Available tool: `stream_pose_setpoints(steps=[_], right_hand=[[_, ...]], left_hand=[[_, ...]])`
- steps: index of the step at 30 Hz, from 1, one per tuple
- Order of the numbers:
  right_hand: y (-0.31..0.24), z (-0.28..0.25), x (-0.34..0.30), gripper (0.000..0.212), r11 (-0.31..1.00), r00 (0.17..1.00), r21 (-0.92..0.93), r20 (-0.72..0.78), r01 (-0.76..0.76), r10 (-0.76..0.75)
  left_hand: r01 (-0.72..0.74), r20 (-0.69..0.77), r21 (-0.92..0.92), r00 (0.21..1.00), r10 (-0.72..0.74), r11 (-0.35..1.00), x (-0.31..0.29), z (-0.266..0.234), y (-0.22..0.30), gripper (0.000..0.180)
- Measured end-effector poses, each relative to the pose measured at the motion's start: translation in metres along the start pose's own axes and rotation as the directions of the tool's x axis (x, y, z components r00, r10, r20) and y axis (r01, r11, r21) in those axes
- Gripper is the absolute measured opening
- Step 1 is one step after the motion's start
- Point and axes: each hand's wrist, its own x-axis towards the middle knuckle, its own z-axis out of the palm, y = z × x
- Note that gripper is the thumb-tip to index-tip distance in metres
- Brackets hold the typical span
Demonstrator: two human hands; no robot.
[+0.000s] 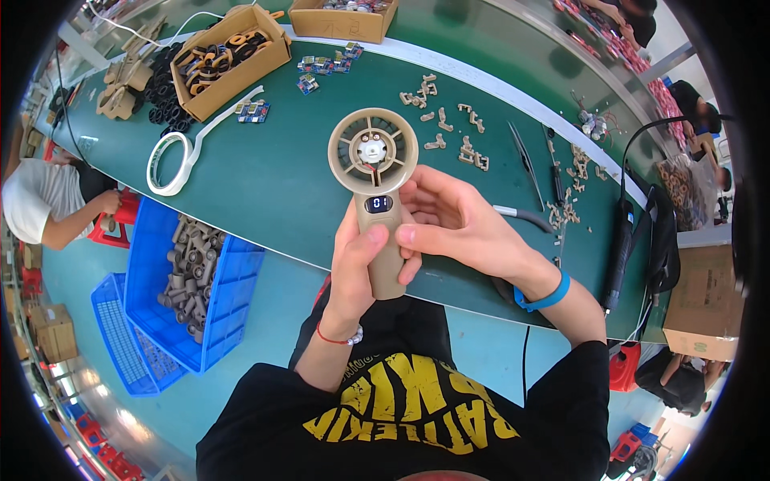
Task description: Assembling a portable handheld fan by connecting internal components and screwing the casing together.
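Note:
A beige handheld fan (387, 268) is held upright over the near edge of the green table, its round head open at the front, showing a motor hub and wires. A small lit display (378, 204) shows on its handle. My left hand (353, 260) wraps round the handle, thumb on its front. My right hand (457, 224) grips the handle from the other side, thumb pressed near the display, its other fingers partly hidden behind the fan.
Small beige plastic parts (473, 152), tweezers (525, 164) and pliers (525, 216) lie right. Circuit boards (309, 82), a tape roll (170, 163) and a cardboard box (277, 52) of rings lie left. A blue crate (241, 276) of fan handles stands below; co-workers sit around.

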Motion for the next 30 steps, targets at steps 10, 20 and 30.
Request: stream_pose_setpoints(steps=[10, 20, 30], right_hand=[[0.0, 0.004, -0.001, 0.052, 0.988, 0.997, -0.141, -0.033, 0.068, -0.074], [0.0, 0.003, -0.002, 0.044, 0.987, 0.998, -0.153, -0.022, 0.052, -0.056], [-0.01, 0.009, -0.006, 0.045, 0.99, 1.0, -0.141, 0.009, -0.016, 0.018]], left_hand=[[-0.005, -0.06, 0.108, 0.998, 0.012, 0.994, -0.003, 0.002, -0.001, 0.054], [-0.028, -0.062, 0.126, 0.997, 0.036, 0.992, -0.004, 0.001, -0.003, 0.054], [-0.135, -0.009, 0.118, 0.99, 0.137, 0.984, -0.004, -0.001, -0.006, 0.051]])
